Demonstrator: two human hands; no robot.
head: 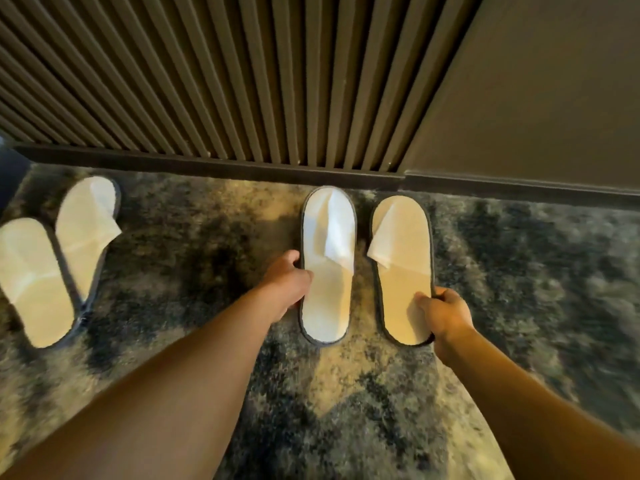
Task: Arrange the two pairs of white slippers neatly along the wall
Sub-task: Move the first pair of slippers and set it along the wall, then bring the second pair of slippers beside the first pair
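Hands: both reach forward from bare forearms onto the middle pair of slippers.
Left hand [289, 284]: curled against the left edge of the left middle slipper [327, 268], fingers wrapped on its dark rim, gripping it.
Right hand [445, 311]: clamped on the near right edge of the right middle slipper [403, 271], thumb pressed on the insole, fingers under the rim.
Middle pair: side by side with a narrow gap, toes pointing far toward the wall, toes near the skirting board [242, 168] but apart from it.
Slipper make: flat oval soles, white terry-like insoles, thin dark piping round the edge, white fabric toe bands that lie folded and creased to a point.
Second pair: far-left slipper [33, 282] and its partner [86, 233] sit well apart from the middle pair, at the left, touching each other, tilted rightward and staggered, the partner farther.
Writing: no logo or text can be read on any slipper.
Carpet [519, 289]: shaggy pile, mottled dark blue-grey and pale beige, blurred at the edges.
Wall: ribbed vertical slat panelling [207, 81] on the left, smooth plain panel [536, 98] on the right.
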